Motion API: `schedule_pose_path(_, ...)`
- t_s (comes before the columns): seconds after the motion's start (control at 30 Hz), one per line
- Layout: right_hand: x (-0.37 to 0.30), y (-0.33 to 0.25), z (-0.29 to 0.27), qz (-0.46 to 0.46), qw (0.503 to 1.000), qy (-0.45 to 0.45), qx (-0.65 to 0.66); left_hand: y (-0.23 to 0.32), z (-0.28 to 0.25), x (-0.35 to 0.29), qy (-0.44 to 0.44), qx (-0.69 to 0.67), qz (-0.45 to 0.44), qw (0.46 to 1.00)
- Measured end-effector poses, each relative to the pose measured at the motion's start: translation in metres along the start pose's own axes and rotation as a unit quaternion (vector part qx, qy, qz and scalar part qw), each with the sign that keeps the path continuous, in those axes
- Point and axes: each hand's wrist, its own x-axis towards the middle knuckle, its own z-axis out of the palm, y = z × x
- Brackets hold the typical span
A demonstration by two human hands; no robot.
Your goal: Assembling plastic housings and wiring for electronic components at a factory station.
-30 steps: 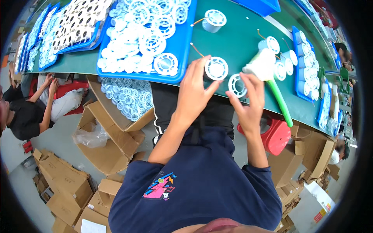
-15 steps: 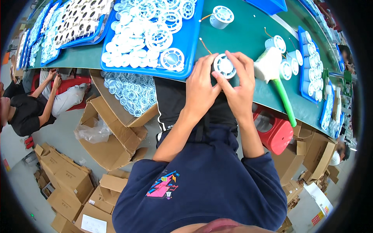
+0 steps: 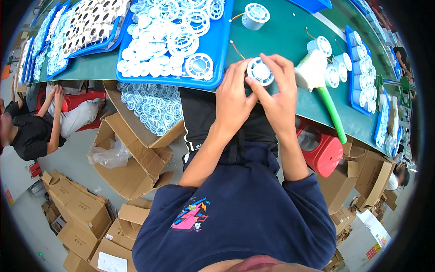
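Between my two hands, at the near edge of the green table, is a white round plastic housing (image 3: 260,72) with a slotted ring top. My left hand (image 3: 234,93) is closed against its left side, and a thin orange wire (image 3: 237,50) sticks out beyond those fingers. My right hand (image 3: 280,93) wraps the right side, its thumb at the near rim and its fingers over the far side. Right of it lies a mallet with a white head (image 3: 311,71) and a green handle (image 3: 333,113). Another wired housing (image 3: 255,17) stands farther back.
A blue tray (image 3: 218,68) of white slotted rings and discs stands left of my hands. Several wired housings (image 3: 321,46) stand beyond the mallet, near another filled blue tray (image 3: 349,41). Below are a red stool (image 3: 327,158) and cardboard boxes (image 3: 131,177). A person (image 3: 41,122) sits at left.
The whole view has shifted slightly. The housing between my hands is turned or tilted a little, with both hands still around it. The seated person's hands have come together.
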Motion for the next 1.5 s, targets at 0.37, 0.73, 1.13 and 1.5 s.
schedule_pose_path(0.37,0.000,-0.007,-0.005,0.022,0.999,-0.020,0.033,0.014,0.005,-0.004,0.028,0.024,0.006,0.999)
schedule_pose_path(0.73,-0.043,0.022,-0.087,0.053,0.980,0.099,-0.162,0.010,0.004,-0.007,0.001,0.023,0.009,1.000)
schedule_pose_path(1.13,-0.018,0.031,0.003,0.018,0.999,-0.015,0.037,0.020,-0.013,-0.001,-0.073,0.000,-0.004,0.997)
schedule_pose_path(1.5,-0.022,0.029,0.010,0.031,0.999,0.003,0.042,0.007,-0.004,-0.006,-0.086,0.027,0.014,0.996)
